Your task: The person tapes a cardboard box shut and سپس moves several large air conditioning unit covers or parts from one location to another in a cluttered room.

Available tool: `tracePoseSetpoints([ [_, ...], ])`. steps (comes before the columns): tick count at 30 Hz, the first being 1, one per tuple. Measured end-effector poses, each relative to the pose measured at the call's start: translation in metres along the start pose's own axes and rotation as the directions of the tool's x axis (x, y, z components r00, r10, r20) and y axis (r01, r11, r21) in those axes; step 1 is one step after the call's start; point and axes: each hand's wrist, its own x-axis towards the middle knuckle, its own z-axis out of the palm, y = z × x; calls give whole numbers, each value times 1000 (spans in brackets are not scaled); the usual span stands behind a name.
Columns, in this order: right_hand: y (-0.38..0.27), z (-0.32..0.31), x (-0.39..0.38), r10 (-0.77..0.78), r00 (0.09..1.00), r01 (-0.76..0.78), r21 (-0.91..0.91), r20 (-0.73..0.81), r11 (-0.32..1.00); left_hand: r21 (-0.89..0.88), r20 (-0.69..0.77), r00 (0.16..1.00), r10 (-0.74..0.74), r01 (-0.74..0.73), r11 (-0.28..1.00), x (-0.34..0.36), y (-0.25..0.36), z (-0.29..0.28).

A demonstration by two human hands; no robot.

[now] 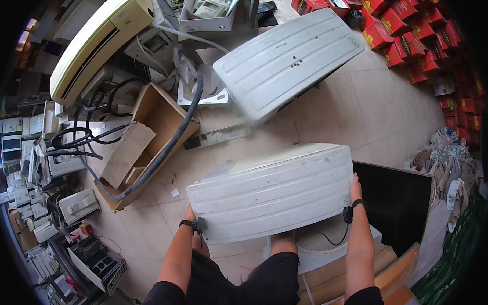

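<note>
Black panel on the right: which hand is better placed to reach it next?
Probably the right hand: it holds the white casing by the end nearer the black panel; the left hand holds the far end. Both are occupied.

Storeroom with stacked red boxes (409,44)

The front casing (272,197) is near centre, below the rear casing (285,69), with a carton (127,156) left and boxes (410,44) upper right.
</note>
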Motion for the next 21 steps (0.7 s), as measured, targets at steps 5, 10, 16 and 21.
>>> tracePoseSetpoints([
  [5, 44, -10, -14, 66, 993, -49, 163, -102, 985, 263, 12, 998, 57, -58, 963, -6, 33, 32],
  [10, 59, -10, -18, 69, 979, -55, 80, -189, 995, 485, -246, 844, 476, -319, 815, -19, 23, 37],
  [16, 66, -14, -21, 35, 951, -62, -81, -307, 995, 771, -479, 609, 633, -54, 635, -66, 24, 105],
  [21, 53, -7, -30, 18, 905, -189, -365, -424, 912, 793, -500, 461, 733, -97, 602, -62, 16, 110],
])
